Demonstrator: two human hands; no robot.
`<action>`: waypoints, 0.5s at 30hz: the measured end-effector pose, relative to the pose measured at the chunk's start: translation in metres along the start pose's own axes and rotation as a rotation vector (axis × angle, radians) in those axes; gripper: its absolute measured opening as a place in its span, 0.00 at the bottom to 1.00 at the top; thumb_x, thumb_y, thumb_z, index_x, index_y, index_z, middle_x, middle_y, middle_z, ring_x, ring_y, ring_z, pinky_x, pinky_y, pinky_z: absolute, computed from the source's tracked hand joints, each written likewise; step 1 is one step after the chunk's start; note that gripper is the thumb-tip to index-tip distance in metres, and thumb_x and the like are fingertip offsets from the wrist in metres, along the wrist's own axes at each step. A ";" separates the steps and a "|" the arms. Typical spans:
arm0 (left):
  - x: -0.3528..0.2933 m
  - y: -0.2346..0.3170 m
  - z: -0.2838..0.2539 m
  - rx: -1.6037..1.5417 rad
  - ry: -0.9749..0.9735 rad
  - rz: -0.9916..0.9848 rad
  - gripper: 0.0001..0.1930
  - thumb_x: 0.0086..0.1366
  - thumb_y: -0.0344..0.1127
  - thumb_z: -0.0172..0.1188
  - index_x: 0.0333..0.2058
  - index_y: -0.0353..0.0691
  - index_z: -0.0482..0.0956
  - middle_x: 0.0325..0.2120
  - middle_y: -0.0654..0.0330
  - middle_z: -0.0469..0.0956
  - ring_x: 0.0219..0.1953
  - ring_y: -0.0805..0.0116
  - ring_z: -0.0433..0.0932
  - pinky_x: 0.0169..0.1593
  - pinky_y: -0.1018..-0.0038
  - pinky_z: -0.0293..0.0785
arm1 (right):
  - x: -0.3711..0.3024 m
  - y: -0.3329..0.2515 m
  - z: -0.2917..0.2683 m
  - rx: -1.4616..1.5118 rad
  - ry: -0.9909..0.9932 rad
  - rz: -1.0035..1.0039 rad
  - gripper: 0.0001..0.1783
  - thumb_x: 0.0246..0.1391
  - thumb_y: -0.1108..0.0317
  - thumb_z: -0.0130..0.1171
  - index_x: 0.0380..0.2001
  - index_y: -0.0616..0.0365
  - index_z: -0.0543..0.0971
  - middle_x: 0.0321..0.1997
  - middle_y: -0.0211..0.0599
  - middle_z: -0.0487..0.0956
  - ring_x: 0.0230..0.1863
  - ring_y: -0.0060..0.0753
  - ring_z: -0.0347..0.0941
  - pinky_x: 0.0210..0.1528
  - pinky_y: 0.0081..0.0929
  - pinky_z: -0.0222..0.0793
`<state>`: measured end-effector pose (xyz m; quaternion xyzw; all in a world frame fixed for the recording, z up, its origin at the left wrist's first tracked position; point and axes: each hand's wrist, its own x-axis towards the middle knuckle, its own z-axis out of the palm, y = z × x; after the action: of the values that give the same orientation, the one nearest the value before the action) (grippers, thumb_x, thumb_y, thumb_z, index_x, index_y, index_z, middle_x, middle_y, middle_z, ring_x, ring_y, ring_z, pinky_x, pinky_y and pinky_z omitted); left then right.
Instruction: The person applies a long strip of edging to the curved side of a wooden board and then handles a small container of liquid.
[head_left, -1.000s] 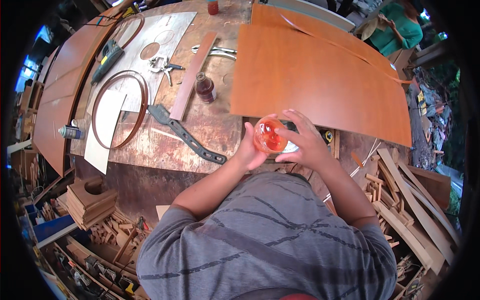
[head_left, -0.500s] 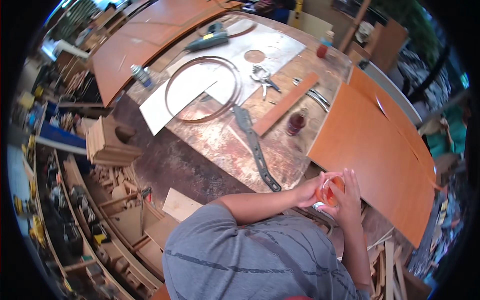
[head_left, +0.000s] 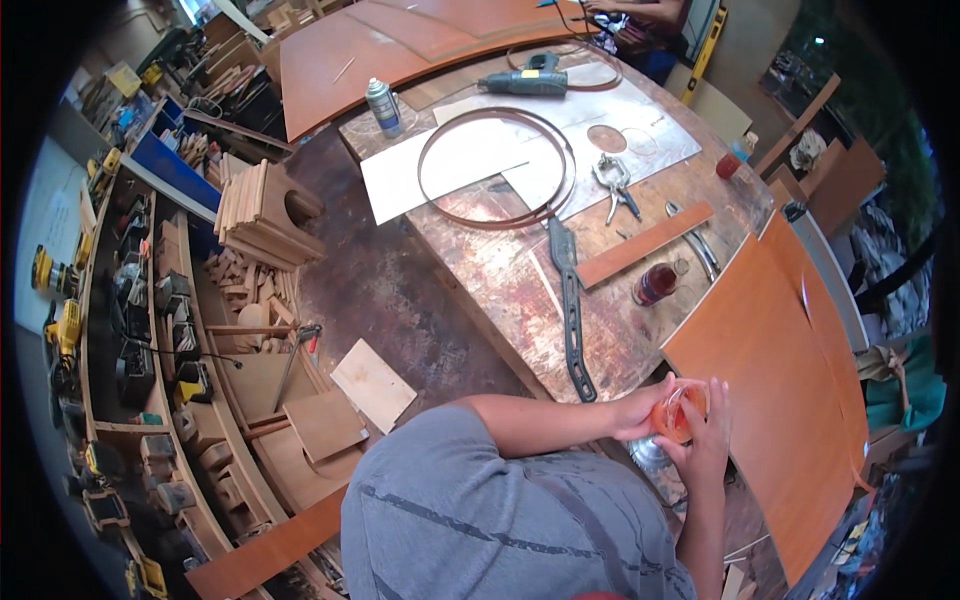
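Note:
In front of my body at the lower right, both hands are at a clear round cup (head_left: 672,418) with orange-red stuff inside. My left hand (head_left: 634,412) closes around its left side. My right hand (head_left: 708,440) grips the other side, one finger bent over the opening and the rest stretched up along the wall. Whether that finger touches the contents, I cannot tell. Just under the hands shows a silver ridged object (head_left: 648,455), partly hidden by my arms. An orange-brown laminate panel (head_left: 770,350) lies right beside my right hand.
On the workbench are a dark red bottle (head_left: 657,284), a wood strip (head_left: 645,245), a locking clamp (head_left: 612,178), a long dark slotted bar (head_left: 572,315), a banding coil (head_left: 425,180), a heat gun (head_left: 525,80) and a spray can (head_left: 382,108). Shelves with tools (head_left: 130,300) stand left. Another person's arm (head_left: 640,12) shows at the far edge.
My view has swung left, so the bench things sit further right and lower in the picture. Both hands stay on the cup, with the right finger still at its opening.

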<state>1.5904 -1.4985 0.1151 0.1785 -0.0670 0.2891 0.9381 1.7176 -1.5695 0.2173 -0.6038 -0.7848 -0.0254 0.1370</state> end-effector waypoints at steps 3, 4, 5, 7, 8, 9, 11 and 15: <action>-0.005 -0.004 0.007 -0.005 0.027 0.024 0.37 0.66 0.63 0.36 0.62 0.40 0.55 0.58 0.55 0.63 0.62 0.62 0.62 0.64 0.61 0.59 | -0.005 -0.003 -0.002 0.024 -0.033 0.000 0.42 0.36 0.33 0.61 0.50 0.52 0.74 0.66 0.55 0.58 0.65 0.65 0.53 0.61 0.55 0.55; -0.004 -0.007 0.008 -0.008 0.021 0.011 0.37 0.66 0.63 0.36 0.62 0.40 0.55 0.58 0.55 0.63 0.62 0.62 0.62 0.64 0.61 0.59 | -0.007 0.000 -0.002 0.018 -0.031 0.014 0.42 0.36 0.33 0.61 0.50 0.52 0.74 0.66 0.55 0.58 0.65 0.65 0.53 0.61 0.55 0.55; -0.003 -0.009 0.008 0.004 0.023 0.008 0.37 0.66 0.64 0.36 0.63 0.40 0.55 0.59 0.55 0.63 0.62 0.62 0.62 0.64 0.61 0.59 | -0.012 0.003 0.000 0.019 -0.014 0.006 0.42 0.36 0.33 0.61 0.50 0.52 0.74 0.66 0.55 0.58 0.65 0.65 0.53 0.61 0.55 0.55; 0.001 -0.012 0.008 0.032 0.020 -0.018 0.38 0.65 0.65 0.37 0.63 0.40 0.55 0.59 0.55 0.62 0.62 0.62 0.62 0.64 0.62 0.59 | -0.018 0.008 0.004 0.014 -0.001 0.032 0.42 0.36 0.32 0.61 0.49 0.52 0.74 0.66 0.54 0.58 0.65 0.65 0.53 0.61 0.55 0.55; 0.003 -0.014 0.010 0.011 0.016 -0.046 0.38 0.65 0.65 0.37 0.63 0.40 0.55 0.59 0.55 0.62 0.62 0.62 0.62 0.64 0.62 0.59 | -0.020 0.011 0.004 0.017 0.012 0.015 0.42 0.35 0.33 0.61 0.49 0.52 0.74 0.65 0.54 0.58 0.65 0.65 0.53 0.61 0.55 0.55; 0.004 -0.013 0.010 0.020 0.022 -0.024 0.39 0.64 0.65 0.37 0.63 0.40 0.55 0.58 0.56 0.63 0.62 0.62 0.62 0.64 0.62 0.59 | -0.021 0.014 0.003 0.018 0.025 0.004 0.43 0.34 0.33 0.62 0.49 0.52 0.74 0.65 0.54 0.58 0.65 0.65 0.53 0.61 0.55 0.55; 0.009 -0.013 0.008 0.013 0.060 -0.020 0.39 0.63 0.66 0.37 0.62 0.40 0.56 0.58 0.56 0.63 0.61 0.63 0.62 0.63 0.63 0.59 | -0.014 0.013 -0.003 0.036 0.025 0.000 0.43 0.33 0.34 0.63 0.49 0.52 0.74 0.65 0.53 0.59 0.65 0.64 0.53 0.62 0.55 0.55; 0.016 -0.018 0.001 0.086 0.067 -0.076 0.42 0.61 0.70 0.35 0.63 0.43 0.55 0.61 0.56 0.59 0.65 0.61 0.57 0.66 0.60 0.55 | -0.015 0.020 -0.014 0.115 0.086 0.055 0.44 0.29 0.36 0.67 0.50 0.50 0.74 0.65 0.50 0.59 0.66 0.61 0.52 0.63 0.55 0.53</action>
<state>1.6138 -1.5041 0.1143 0.2112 -0.0165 0.2618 0.9416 1.7430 -1.5810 0.2244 -0.6146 -0.7616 -0.0022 0.2056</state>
